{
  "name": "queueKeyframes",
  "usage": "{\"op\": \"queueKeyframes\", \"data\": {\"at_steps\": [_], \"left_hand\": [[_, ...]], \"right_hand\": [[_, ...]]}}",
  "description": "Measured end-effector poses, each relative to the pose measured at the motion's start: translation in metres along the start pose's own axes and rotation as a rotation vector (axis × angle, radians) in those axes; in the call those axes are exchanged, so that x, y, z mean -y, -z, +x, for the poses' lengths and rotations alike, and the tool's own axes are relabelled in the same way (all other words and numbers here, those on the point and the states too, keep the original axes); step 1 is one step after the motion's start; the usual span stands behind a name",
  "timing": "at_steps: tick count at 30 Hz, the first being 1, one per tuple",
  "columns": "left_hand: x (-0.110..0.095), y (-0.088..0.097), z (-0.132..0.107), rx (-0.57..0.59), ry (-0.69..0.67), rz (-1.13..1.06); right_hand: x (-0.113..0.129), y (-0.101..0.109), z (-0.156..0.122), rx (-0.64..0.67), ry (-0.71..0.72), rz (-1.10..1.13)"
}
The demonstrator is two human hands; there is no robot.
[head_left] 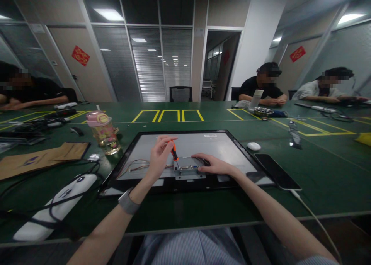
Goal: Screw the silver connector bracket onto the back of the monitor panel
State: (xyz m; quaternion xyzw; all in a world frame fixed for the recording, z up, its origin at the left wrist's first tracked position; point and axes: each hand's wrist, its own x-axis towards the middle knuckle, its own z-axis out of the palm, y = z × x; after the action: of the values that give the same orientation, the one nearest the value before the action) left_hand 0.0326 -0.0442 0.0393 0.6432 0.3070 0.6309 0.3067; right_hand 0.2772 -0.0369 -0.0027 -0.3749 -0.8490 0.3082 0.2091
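Observation:
A flat display panel [220, 149] lies back side up on the green table, with a black frame around its grey metal back. Near its front edge sits a metal bracket [189, 172] with a row of connector ports. My left hand [160, 151] is closed around the orange and black handle of a screwdriver [174, 152]. Its thin shaft points down, with the tip at the bracket's left part. My right hand [213, 164] grips the bracket's right end, fingers behind and thumb in front. Loose thin wires [137, 164] run over the panel left of the bracket.
Left of the panel stand a pink-lidded bottle [101, 131], a paper bag [43, 158] and a white power strip [58, 207] with black cables. On the right lie a phone [276, 170] on a cable and a white earphone case [254, 146]. Several people sit across the table.

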Motion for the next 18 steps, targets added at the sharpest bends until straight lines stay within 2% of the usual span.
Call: {"op": "queueKeyframes", "data": {"at_steps": [5, 10, 18], "left_hand": [[-0.003, 0.000, -0.001, 0.033, -0.019, 0.051], [0.004, -0.001, -0.003, 0.052, 0.062, -0.132], [-0.006, 0.001, -0.001, 0.014, -0.040, 0.071]], "right_hand": [[0.003, 0.001, 0.000, 0.003, 0.000, -0.001], [0.003, 0.001, -0.001, 0.009, -0.003, 0.000], [0.005, 0.001, 0.000, 0.008, -0.019, 0.017]]}}
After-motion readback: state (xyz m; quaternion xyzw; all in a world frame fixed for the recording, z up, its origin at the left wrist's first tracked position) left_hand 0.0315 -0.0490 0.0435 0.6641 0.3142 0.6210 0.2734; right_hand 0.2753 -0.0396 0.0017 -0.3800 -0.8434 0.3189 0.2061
